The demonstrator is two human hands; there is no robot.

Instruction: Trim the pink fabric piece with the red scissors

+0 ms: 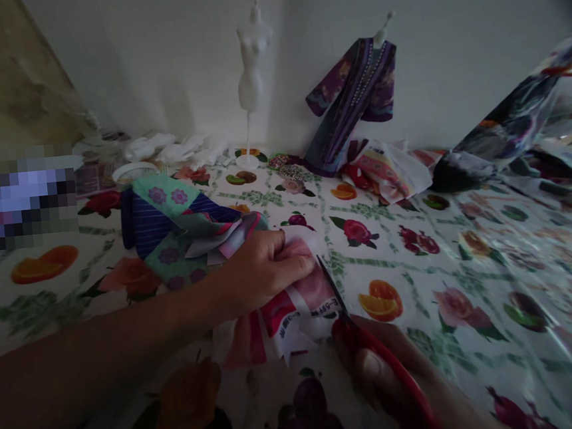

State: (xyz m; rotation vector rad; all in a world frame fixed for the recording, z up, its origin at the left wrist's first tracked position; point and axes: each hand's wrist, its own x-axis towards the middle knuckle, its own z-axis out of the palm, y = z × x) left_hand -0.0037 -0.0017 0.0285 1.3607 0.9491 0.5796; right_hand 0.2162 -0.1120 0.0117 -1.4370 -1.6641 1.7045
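1. Printed cloth, pink, red and white, at the near middle of a flower-and-fruit-patterned bench; left hand pinches it between thumb and fingers.
2. Right hand has its fingers curled around the red handles of scissors, blades along the cloth's right edge.
3. The cloth looks light, thin and soft – likely to droop or shift, best pinched flat near the edge.
4. Dark print reads "E-5" and "E-3"; the characters after each are too blurred to read. No brand is legible.
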